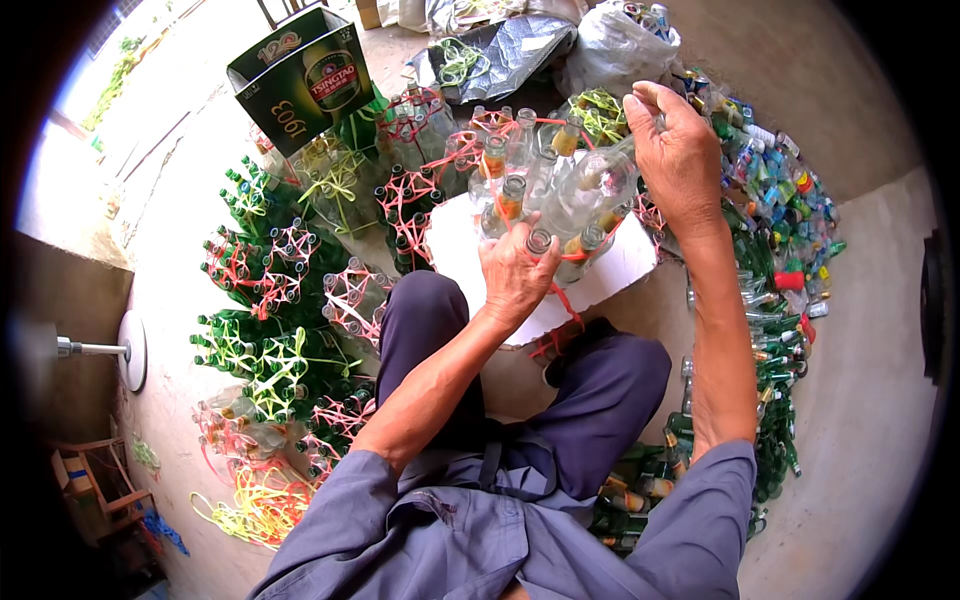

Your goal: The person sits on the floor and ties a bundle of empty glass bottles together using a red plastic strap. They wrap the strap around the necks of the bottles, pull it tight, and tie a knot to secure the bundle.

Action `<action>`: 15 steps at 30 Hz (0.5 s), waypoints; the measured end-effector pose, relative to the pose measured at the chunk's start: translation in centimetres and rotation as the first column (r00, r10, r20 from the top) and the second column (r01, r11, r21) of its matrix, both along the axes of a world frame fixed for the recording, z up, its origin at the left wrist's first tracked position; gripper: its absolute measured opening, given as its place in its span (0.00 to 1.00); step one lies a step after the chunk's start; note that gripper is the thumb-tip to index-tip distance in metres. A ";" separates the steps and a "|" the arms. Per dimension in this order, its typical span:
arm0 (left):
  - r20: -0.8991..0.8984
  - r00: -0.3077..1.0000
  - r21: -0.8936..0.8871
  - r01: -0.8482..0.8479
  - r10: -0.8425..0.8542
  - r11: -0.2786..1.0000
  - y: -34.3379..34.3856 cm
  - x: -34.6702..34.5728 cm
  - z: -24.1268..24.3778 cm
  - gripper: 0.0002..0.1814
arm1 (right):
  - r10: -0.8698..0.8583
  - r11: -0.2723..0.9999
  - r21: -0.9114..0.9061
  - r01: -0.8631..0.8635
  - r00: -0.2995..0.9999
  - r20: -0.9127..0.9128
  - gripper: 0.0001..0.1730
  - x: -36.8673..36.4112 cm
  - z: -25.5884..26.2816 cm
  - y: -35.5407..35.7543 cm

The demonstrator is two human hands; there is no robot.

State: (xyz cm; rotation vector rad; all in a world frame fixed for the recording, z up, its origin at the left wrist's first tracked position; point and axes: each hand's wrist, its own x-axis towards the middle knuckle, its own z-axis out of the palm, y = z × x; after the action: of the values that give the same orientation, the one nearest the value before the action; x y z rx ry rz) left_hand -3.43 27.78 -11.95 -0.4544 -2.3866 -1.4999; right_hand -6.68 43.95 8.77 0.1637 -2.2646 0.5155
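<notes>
My right hand [679, 161] is raised and grips the neck of a clear glass bottle [596, 184]. That bottle tilts, its broad body lying over a cluster of upright clear bottles [525, 146], some with orange-and-gold neck labels. At the cluster's near edge, my left hand [517, 270] curls around a bottle neck [538, 241]. Red plastic strapping [564, 300] loops around the cluster and hangs down below my left hand; whether the fingers also pinch it is unclear. Beneath the cluster lies a white board [480, 300], in front of my knees.
Strapped bundles of green bottles [262, 262] stand on the left, beside loose yellow and red strapping [266, 502]. A Tsingtao carton [304, 79] sits behind them. At right lie loose green bottles [776, 420] and a heap of plastic bottles [780, 195]. A white sack [611, 49] holds cans.
</notes>
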 end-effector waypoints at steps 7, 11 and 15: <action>0.045 0.999 -0.001 0.031 -0.030 1.000 -0.2 0.1 0.6 0.26 | 0.071 0.960 -0.277 -0.033 0.989 0.128 0.15 -1.9 -0.7 0.7; 0.041 0.999 -0.010 0.029 -0.029 1.000 -0.3 0.0 0.6 0.25 | 0.091 0.959 -0.282 -0.024 0.969 0.228 0.16 -2.2 -0.6 1.1; -0.069 0.998 0.022 -0.011 0.012 1.000 -0.1 0.0 0.5 0.19 | 0.160 0.936 -0.347 -0.062 0.952 0.262 0.16 -1.8 -0.3 0.1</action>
State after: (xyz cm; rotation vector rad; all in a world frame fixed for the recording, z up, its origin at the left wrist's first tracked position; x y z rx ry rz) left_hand -3.42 27.69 -11.43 -0.4788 -2.3142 -1.4788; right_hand -8.46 44.05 8.50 0.0462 -2.4121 1.0360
